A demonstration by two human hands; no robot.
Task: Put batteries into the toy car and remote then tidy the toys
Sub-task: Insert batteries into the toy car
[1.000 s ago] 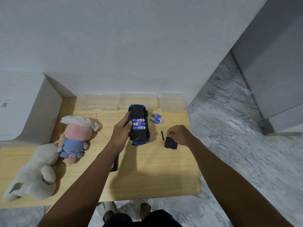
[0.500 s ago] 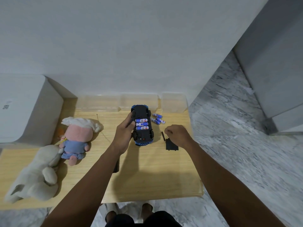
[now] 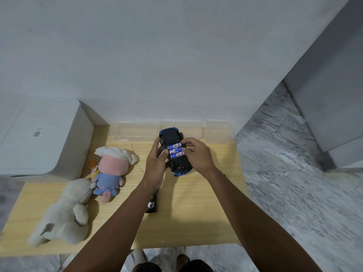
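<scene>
The blue toy car is upside down over the wooden table, its black underside facing me. Three blue-and-white batteries lie side by side in its open compartment. My left hand grips the car's left side. My right hand curls over the right side, fingertips on the batteries. The black remote lies on the table, partly under my left forearm. The compartment cover and the loose batteries are hidden behind my right hand and arm.
A pink-faced doll in blue and a grey plush lie on the table's left part. Clear plastic containers line the back edge by the wall. A white box stands at the left. Marble floor lies to the right.
My right hand has left the black cover on the table and moved up left onto the car's battery compartment. The left hand still holds the car.
</scene>
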